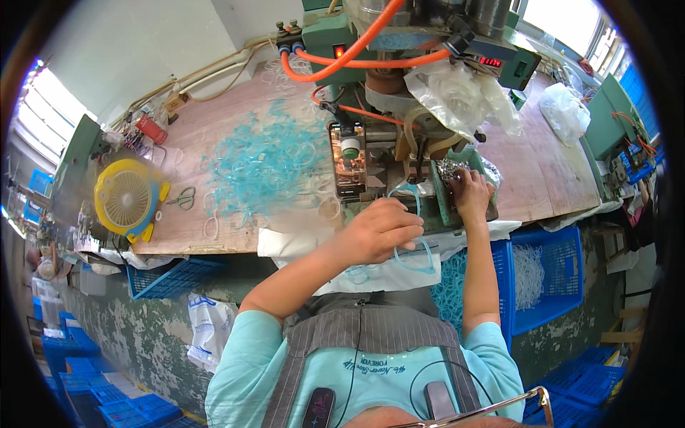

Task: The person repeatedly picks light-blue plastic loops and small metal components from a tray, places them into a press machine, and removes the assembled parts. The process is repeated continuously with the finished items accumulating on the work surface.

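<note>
My left hand (386,230) is closed on a thin light-blue plastic loop (429,258), held in front of the press. One part of the loop rises above my fingers toward the tooling and another hangs below them. My right hand (472,194) reaches into a green tray (444,202) of small shiny metal parts (451,170). Its fingers are bent together among the parts; what they pinch is too small to make out. The bench press (399,85) stands over the table, directly beyond both hands.
A tangled pile of blue loops (267,160) covers the table's left. Beside it are scissors (185,198) and a yellow fan (127,196). A phone (347,167) leans by the press. Orange hoses (357,60) cross above. Blue crates (546,278) stand below right.
</note>
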`<action>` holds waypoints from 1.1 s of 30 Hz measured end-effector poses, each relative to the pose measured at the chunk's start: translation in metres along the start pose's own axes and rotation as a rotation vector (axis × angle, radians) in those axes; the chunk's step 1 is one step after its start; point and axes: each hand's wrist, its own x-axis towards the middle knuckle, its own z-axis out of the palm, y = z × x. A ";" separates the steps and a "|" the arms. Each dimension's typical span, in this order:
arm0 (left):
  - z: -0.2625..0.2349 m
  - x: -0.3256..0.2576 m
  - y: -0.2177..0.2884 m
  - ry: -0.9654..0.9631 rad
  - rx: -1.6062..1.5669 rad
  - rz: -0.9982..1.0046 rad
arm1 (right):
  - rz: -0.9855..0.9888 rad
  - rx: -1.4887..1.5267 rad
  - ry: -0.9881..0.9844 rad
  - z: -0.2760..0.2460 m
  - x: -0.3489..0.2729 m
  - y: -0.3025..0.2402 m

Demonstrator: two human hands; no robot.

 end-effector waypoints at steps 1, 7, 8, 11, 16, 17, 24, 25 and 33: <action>0.000 0.000 0.000 0.015 -0.003 -0.002 | 0.032 0.008 -0.041 0.000 0.002 0.000; -0.033 -0.015 -0.018 -0.183 0.284 0.040 | 0.000 0.202 0.148 -0.004 -0.004 0.001; -0.048 -0.023 -0.029 -0.179 0.313 -0.073 | -0.003 0.222 0.195 -0.005 -0.005 0.001; -0.093 -0.050 -0.068 -0.139 0.540 -0.416 | 0.027 0.279 0.225 -0.007 -0.006 0.000; -0.122 -0.113 -0.086 -0.468 0.933 -0.747 | 0.053 0.315 0.247 -0.009 -0.007 0.001; -0.121 -0.121 -0.085 -0.309 0.891 -0.682 | 0.054 0.310 0.251 -0.009 -0.007 0.001; -0.109 -0.126 -0.060 0.760 -0.055 -0.871 | 0.105 0.330 0.291 -0.010 -0.008 -0.002; -0.102 -0.129 -0.056 0.817 -0.119 -0.995 | 0.119 0.333 0.267 -0.010 -0.008 -0.002; -0.019 -0.202 -0.068 0.338 0.450 -0.956 | 0.227 0.509 0.192 -0.027 -0.002 -0.026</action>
